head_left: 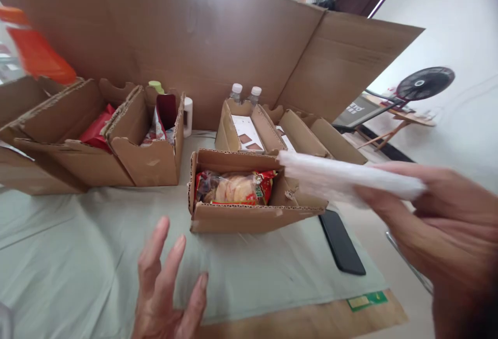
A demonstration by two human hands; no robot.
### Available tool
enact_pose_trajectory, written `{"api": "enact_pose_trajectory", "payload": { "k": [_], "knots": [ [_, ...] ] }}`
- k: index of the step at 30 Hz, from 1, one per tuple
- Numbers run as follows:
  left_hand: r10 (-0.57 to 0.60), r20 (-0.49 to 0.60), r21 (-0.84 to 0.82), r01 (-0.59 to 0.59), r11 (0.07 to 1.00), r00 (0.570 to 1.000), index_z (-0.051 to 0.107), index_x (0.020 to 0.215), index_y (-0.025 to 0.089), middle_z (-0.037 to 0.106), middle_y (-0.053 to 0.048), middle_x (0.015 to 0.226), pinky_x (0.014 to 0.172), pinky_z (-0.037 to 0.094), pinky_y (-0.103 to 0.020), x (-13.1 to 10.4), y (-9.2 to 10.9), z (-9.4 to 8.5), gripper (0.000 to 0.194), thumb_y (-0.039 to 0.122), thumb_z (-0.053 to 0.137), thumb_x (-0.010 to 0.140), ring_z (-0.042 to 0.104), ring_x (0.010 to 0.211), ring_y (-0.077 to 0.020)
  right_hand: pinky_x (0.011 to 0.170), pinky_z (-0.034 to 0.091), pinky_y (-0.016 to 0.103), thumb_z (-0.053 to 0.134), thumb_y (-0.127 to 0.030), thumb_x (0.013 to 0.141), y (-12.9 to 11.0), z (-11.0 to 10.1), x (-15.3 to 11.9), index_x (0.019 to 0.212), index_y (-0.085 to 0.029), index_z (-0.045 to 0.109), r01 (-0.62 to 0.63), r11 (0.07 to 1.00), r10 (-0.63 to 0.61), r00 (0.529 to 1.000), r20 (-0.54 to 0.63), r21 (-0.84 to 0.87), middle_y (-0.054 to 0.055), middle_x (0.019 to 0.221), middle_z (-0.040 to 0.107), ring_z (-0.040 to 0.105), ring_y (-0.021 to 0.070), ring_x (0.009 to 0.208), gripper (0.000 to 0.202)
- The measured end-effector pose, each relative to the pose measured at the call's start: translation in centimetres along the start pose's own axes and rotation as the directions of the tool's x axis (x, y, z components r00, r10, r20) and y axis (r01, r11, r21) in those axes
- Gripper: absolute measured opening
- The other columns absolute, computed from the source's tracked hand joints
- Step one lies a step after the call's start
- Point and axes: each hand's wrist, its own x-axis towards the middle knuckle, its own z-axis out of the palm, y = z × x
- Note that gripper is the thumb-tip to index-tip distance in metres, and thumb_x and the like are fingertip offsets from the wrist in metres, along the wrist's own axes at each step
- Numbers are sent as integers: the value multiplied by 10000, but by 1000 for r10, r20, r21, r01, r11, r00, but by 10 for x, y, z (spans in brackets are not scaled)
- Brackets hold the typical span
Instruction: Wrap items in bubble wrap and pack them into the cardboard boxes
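Observation:
Between the thumb and fingers of my right hand (pixel 439 220) is a flat white packet (pixel 322 173), blurred, its kind unclear. It is held up in front of the right end of a small open cardboard box (pixel 249 220). Inside that box lies a clear and red snack bag (pixel 235 187) with pale round pieces showing. My left hand (pixel 167 287) is low in the view, left of the box's front. Its fingers are spread, nothing is in them, and it hovers over the pale green cloth (pixel 97 256).
Several cardboard bins (pixel 146 165) line the left and back right; one holds white boxes (pixel 247 134). Two capped bottles (pixel 236 92) and a white mug (pixel 187 116) stand behind. A black phone (pixel 342 243) lies right of the box. A tall cardboard wall (pixel 202 38) closes the back.

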Motion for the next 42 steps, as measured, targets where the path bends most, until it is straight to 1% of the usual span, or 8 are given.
{"api": "enact_pose_trajectory", "payload": {
  "k": [4,10,21,24,29,33,37,42],
  "knots": [
    [41,-52,7,-40,999,998,315,1603,375,84,-22,1763,1251,315,-612,50,9,17,804,176,665,906,194,1602,-345,644,511,392,534,-560,1012,8,16,42,1022,-331,784,289,956,-263,915,305,-42,11,905,788,704,187,785,339],
    [-42,25,-168,45,985,999,637,1002,290,273,24,1713,1191,408,-653,59,15,17,242,82,604,882,325,1555,-348,611,491,373,684,-379,909,22,22,78,876,-332,791,415,905,-380,692,614,93,-22,757,732,651,182,664,121],
    [-72,78,-161,84,983,994,624,1026,294,338,14,1686,1170,482,-561,54,14,18,221,105,594,916,368,1542,-317,502,334,293,594,47,755,17,115,35,652,-234,683,447,891,-290,420,860,82,-18,601,665,590,154,541,313],
    [-90,30,-208,95,973,995,656,1105,311,371,17,1670,1214,431,-540,52,13,23,281,104,615,919,383,1535,-294,639,492,322,659,-118,831,15,86,43,888,-266,772,409,900,-370,538,757,149,0,807,773,714,210,745,195],
    [-228,-39,-403,193,894,973,366,1574,379,330,-33,1698,1278,311,-514,44,12,30,825,134,722,871,356,1546,-277,885,565,424,610,-420,977,21,12,9,1137,-309,743,22,989,-1,990,143,-147,25,1110,784,730,261,1002,236],
    [-297,15,-455,271,848,955,209,1633,405,292,-46,1715,1266,322,-489,41,2,36,919,201,719,896,340,1552,-273,815,593,437,663,-531,899,39,23,-57,1176,-297,716,-342,940,340,932,127,-8,40,1067,783,730,264,858,366],
    [-331,235,-499,406,766,914,285,1614,355,384,-90,1662,1225,372,-533,48,-13,49,805,321,693,921,449,1477,-315,759,597,418,660,-603,840,38,83,-92,1294,-208,610,-501,839,387,823,416,212,126,1222,730,722,279,913,604],
    [-301,284,-529,410,743,910,339,1593,267,466,-123,1605,1221,384,-501,39,-11,53,755,381,668,923,453,1477,-313,802,571,388,546,-577,931,12,105,-112,1191,-185,622,-536,772,414,832,369,341,122,1111,742,702,269,960,477]
  ]
}}
